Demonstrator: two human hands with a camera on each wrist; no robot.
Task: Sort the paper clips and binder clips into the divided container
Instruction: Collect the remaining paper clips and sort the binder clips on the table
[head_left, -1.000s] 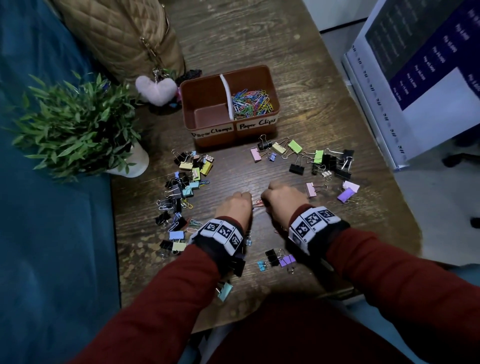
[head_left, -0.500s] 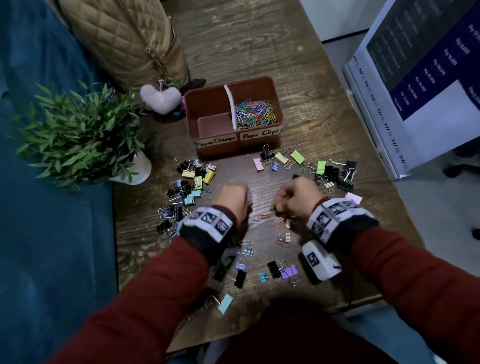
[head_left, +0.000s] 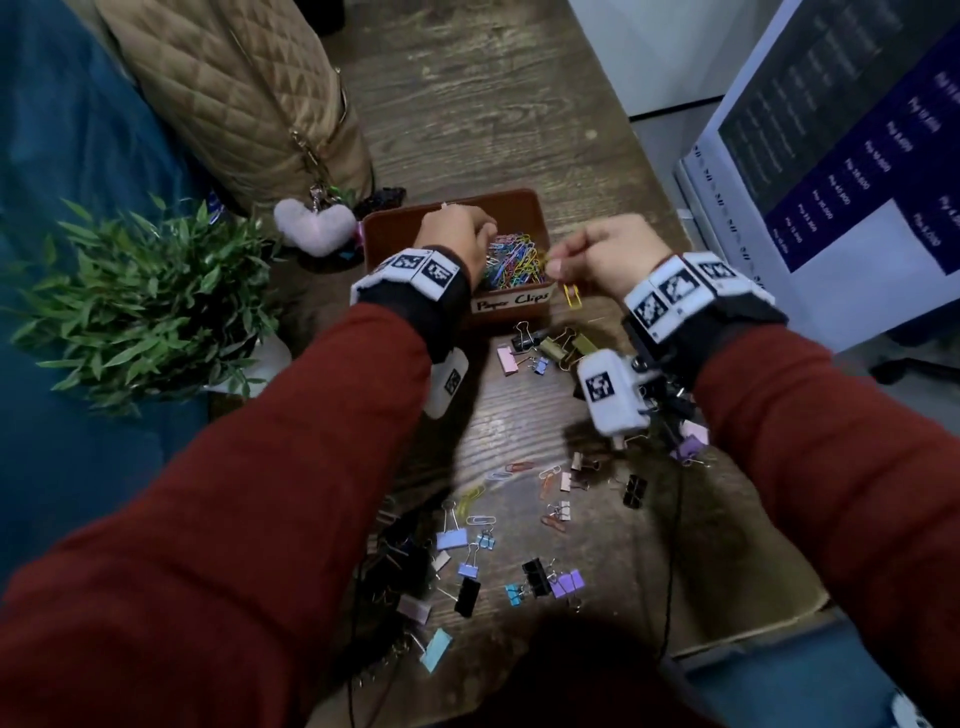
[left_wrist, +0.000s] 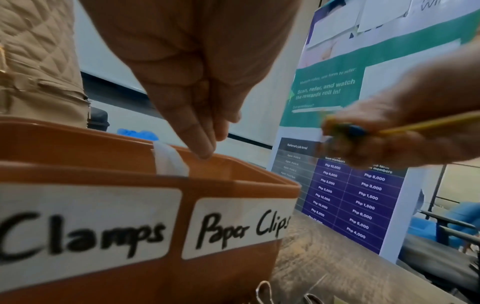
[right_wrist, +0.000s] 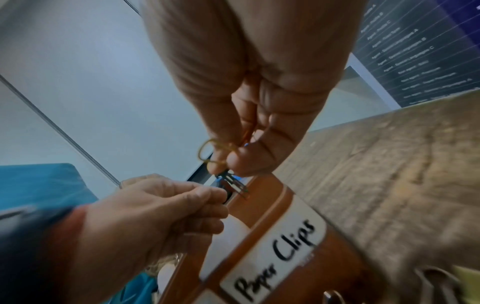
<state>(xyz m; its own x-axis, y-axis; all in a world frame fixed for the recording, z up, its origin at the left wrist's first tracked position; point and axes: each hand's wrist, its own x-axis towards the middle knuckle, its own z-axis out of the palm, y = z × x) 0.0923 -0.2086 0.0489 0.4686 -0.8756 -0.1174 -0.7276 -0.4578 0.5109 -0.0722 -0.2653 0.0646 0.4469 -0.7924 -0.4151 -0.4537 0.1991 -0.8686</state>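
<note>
Reaching with both hands to the brown divided container in the middle of the wooden table. Left hand above the container, close to the white divider and over the side labelled "Paper Clips". In the left wrist view its fingers nearly straight, pressed together and pointing down; in the right wrist view more curled, with thumb against forefinger. Nothing visible between them, so cannot tell about any clip held there. Right hand just beside the front right corner of the container, fingers curled, thumb and fingertips pinching a bunch of paper clips, yellow, orange and darker ones, sticking out below the grip. One more yellow paper clip just under this hand, outside the container wall; cannot tell whether hanging from the fingers or loose. In the right compartment a heap of coloured paper clips; the left compartment, labelled "Clamps", hidden under the left wrist. On the table, binder clips just in front of the container, more binder clips near the body, and some loose paper clips between these two groups. To the left a green plant, beyond it a quilted beige bag with a pink heart charm; to the right a white and purple board.
</note>
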